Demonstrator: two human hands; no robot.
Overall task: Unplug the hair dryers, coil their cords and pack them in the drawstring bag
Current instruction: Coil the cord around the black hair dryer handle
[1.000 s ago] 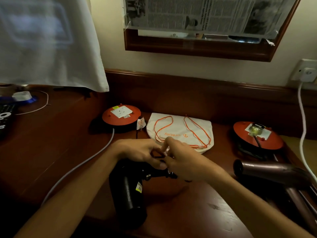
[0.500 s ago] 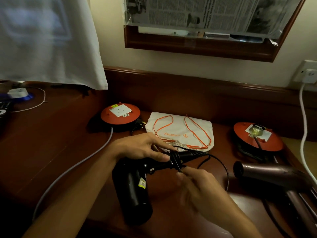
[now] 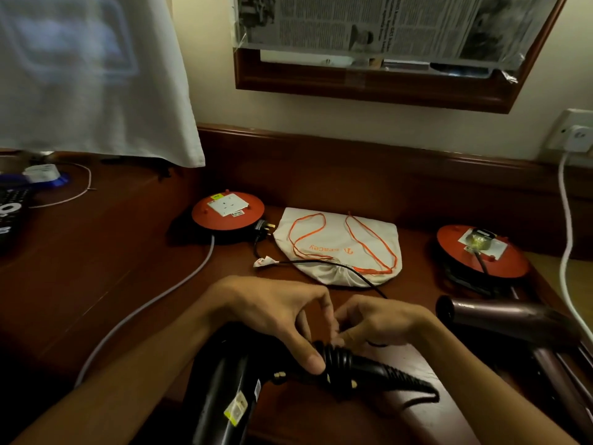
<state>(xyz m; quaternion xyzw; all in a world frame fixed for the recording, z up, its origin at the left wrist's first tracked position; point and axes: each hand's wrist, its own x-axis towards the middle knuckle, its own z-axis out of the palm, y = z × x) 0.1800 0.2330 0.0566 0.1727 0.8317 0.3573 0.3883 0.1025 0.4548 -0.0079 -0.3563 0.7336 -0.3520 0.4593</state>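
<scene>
My left hand (image 3: 276, 313) clamps the wound turns against the handle of the black plastic hair dryer (image 3: 231, 390), low centre of the frame on the dark wooden table (image 3: 112, 252), thumb pressing the coil; my right hand (image 3: 382, 322) pinches the thin black cord (image 3: 362, 274) just beside it. The slack runs up across the mouth of the cream drawstring bag with orange strings (image 3: 340, 248) to its plug (image 3: 264, 227), lying free beside the orange cable reel with a white socket (image 3: 228, 211), upper centre-left. Risk one: the plug or the paper tag on the cord may snag the bag's strings as I draw it in, dragging the bag. Risk two: easing my thumb would likely let the turns spring loose. The brown metallic hair dryer (image 3: 500, 319) at right appears still plugged into the second orange reel (image 3: 481, 250); its cord is outstanding work.
</scene>
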